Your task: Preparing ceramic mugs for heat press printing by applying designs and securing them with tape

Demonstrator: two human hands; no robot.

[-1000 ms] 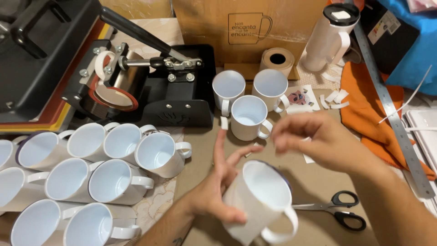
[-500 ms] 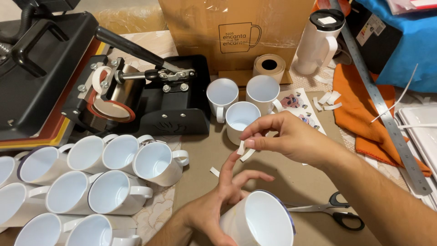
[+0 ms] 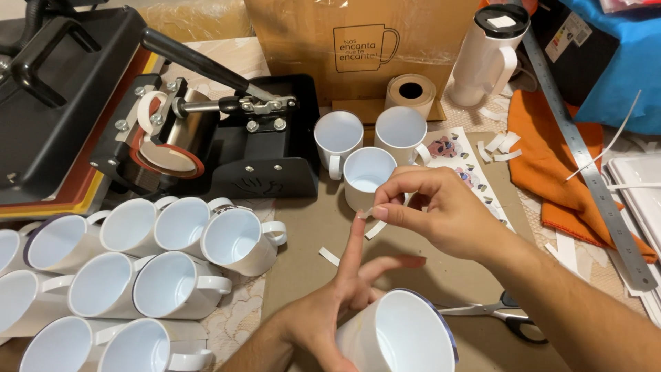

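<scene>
Currently, left hand (image 3: 344, 303) cradling white mug (image 3: 403, 341), index raised, right hand (image 3: 441, 210) above mug, pinching small tape strip (image 3: 365, 213), scissors (image 3: 506, 317) right of mug.

The mug (image 3: 403, 341) I held in my left hand (image 3: 330, 303) was white with a dark rim. My right hand (image 3: 441, 210) pinched a white strip (image 3: 375, 229). The mug press (image 3: 227, 148) was black, its band (image 3: 165, 155) reddish-brown. The cloth (image 3: 558, 165) was orange, the ruler (image 3: 585, 165) silver, the box (image 3: 358, 41) brown.
</scene>
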